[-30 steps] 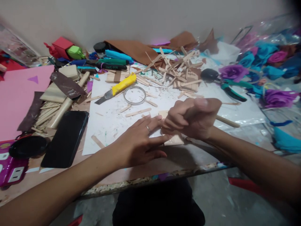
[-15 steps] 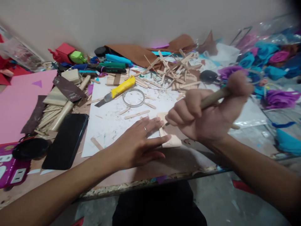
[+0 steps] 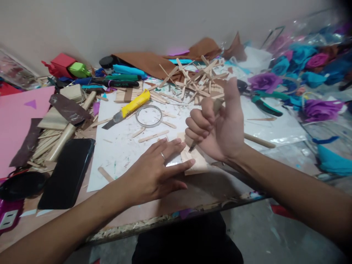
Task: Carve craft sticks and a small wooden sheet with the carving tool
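Note:
My left hand (image 3: 154,170) lies flat with its fingers spread, pressing down a small panel of joined wooden sticks (image 3: 196,164) near the table's front edge. My right hand (image 3: 218,124) is closed around a wooden-handled tool (image 3: 216,107), thumb raised. The tool's dark tip (image 3: 191,148) points down at the panel, just right of my left fingertips. Whether the tip touches the wood is unclear.
A yellow utility knife (image 3: 129,109), a tape ring (image 3: 149,116) and loose sticks lie on the white sheet (image 3: 121,146). A stick pile (image 3: 198,79) is behind. A black phone (image 3: 67,172) lies left, pliers (image 3: 261,101) and paper flowers (image 3: 316,110) right, and a dowel (image 3: 260,140).
My right hand swung the tool up to the right, then brought it back down with the tip at the panel. The left hand stayed pressed on the panel. The view shifted slightly.

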{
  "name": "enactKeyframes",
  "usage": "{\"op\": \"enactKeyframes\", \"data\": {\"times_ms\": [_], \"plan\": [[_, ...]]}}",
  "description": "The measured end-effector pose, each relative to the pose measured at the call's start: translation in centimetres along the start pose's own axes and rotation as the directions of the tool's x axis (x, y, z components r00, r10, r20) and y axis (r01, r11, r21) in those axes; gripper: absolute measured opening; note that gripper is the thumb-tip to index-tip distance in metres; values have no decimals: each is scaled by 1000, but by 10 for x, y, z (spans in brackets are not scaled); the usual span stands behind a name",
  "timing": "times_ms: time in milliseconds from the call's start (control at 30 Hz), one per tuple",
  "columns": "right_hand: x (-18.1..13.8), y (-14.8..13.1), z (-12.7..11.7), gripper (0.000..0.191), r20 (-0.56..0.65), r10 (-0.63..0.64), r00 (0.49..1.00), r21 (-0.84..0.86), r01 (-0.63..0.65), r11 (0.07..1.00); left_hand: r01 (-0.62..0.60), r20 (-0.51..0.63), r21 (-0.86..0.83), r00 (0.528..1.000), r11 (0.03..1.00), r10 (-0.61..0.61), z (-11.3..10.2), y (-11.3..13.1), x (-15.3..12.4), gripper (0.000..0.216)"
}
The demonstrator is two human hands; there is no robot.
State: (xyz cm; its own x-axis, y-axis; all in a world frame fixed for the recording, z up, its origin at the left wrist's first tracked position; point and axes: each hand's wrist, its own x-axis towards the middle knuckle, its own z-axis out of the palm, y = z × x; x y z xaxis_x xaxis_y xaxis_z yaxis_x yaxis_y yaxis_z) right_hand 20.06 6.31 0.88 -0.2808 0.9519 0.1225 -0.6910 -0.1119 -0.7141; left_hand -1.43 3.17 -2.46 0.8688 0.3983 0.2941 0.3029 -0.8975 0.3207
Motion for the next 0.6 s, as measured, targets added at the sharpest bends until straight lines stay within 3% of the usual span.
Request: {"op": "enactKeyframes", "data": {"times_ms": [233, 433, 600], "plan": [[4, 1, -13, 79, 173, -25, 985, 52, 16, 999, 28, 1, 56, 1000, 998, -28, 4, 3, -3, 54], [2, -2, -12, 77, 145, 4, 989, 20, -7, 1000, 22, -24, 73, 1000, 997, -20, 10, 0, -5, 57], [0, -2, -14, 73, 196, 11, 980, 70, -25, 997, 28, -17, 72, 999, 997, -27, 10, -1, -6, 57]]}}
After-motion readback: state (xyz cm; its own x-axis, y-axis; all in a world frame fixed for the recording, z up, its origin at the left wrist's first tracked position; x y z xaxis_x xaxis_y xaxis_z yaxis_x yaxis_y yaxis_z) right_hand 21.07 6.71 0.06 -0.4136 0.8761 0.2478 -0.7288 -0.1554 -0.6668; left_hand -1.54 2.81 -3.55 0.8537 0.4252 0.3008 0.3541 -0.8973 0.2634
